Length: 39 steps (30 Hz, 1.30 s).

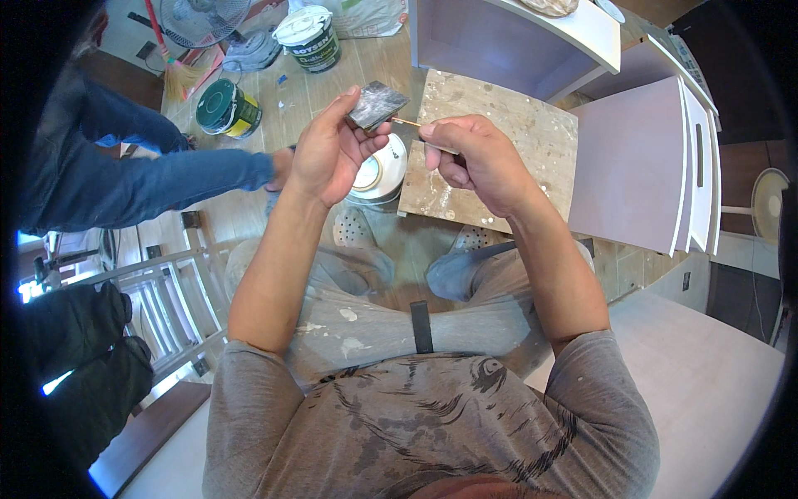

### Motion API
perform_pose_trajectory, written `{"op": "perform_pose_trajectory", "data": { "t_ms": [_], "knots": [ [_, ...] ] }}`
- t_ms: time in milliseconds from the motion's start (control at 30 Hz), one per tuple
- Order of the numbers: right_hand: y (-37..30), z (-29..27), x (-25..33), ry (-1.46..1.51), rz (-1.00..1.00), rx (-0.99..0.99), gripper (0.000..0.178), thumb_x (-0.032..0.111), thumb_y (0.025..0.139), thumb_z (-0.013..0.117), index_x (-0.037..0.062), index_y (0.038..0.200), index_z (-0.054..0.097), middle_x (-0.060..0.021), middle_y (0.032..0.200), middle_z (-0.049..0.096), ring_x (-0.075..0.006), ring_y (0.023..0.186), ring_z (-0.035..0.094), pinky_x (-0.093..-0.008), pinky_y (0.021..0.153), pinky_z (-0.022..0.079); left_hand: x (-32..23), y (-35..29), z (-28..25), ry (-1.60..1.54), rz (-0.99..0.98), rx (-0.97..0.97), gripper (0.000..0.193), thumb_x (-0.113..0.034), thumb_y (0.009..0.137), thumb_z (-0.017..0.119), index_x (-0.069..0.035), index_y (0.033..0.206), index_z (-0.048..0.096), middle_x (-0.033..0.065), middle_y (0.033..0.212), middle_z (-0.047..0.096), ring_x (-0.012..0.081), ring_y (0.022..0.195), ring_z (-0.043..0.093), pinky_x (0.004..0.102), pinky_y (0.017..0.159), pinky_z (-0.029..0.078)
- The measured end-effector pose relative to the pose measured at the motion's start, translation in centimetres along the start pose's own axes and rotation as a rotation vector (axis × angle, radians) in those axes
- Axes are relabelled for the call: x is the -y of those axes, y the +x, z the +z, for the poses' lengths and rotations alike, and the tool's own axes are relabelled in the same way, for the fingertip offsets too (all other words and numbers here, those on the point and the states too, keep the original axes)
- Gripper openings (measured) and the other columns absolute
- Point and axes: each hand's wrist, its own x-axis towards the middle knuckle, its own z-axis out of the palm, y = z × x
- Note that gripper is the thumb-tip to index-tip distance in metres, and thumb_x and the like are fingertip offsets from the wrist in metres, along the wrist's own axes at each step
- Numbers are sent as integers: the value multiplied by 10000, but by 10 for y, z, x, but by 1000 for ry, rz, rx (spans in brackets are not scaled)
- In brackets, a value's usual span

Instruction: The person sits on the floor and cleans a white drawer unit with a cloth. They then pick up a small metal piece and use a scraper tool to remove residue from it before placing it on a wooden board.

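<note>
- Left hand (pixel 328 154): raised in front of the chest, fingers and thumb pinched on a small grey square block (pixel 376 106), which is held tilted above the open paint can (pixel 378 170).
- Right hand (pixel 478 162): curled shut around a thin stick-like tool (pixel 407 123) (its tip meets the edge of the grey block; what kind of tool it is cannot be told).
- Hands: close together but apart, joined only through block and tool.
- Below the hands: a paint-spattered plywood board (pixel 507 141) lying beside the open can on the floor, and the person's knees in stained trousers.
- Upper left: a green paint can (pixel 226 108) and a white bucket (pixel 307 37) on the wooden floor.
- Right: white cabinet pieces (pixel 640 158).
- Left: another person's blue sleeve (pixel 141 179), reaching toward the left hand.
</note>
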Motion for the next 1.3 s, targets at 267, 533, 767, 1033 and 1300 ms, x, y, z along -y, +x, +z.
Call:
{"op": "perform_pose_trajectory", "data": {
  "t_ms": [267,533,767,1033,1300],
  "knots": [
    [2,9,-6,-1,24,48,336,265,967,602,49,712,632,44,515,415,-57,457,320,-240,450,223,5,-1,5,45,14,-12,238,-270,1043,522,-59,1127,592,96,1030,692,197,898,682,351,788,564],
    [4,6,-6,-55,18,-29,338,275,973,596,52,722,629,53,516,400,-57,465,312,-243,448,220,8,-4,10,136,56,31,272,-231,1039,536,-39,1232,521,113,1036,689,203,865,695,340,751,587],
    [3,-9,5,-231,23,-128,353,309,985,583,46,760,651,58,570,426,-63,522,352,-249,498,273,9,-7,20,318,127,37,342,-183,1034,559,2,1306,465,131,1045,684,191,854,707,325,697,626],
    [1,-20,8,-578,-61,-189,380,362,980,620,19,871,741,44,616,471,-73,602,407,-245,568,332,8,-11,26,479,192,92,361,-171,1029,571,-20,1339,461,109,1029,700,158,832,708,303,680,619],
    [4,-26,6,-335,-118,-273,225,250,843,813,35,854,750,29,698,611,-50,616,469,-220,554,366,16,-13,27,528,246,112,264,-171,1034,565,29,1198,513,123,999,703,163,832,713,310,704,617]
  ]
}}
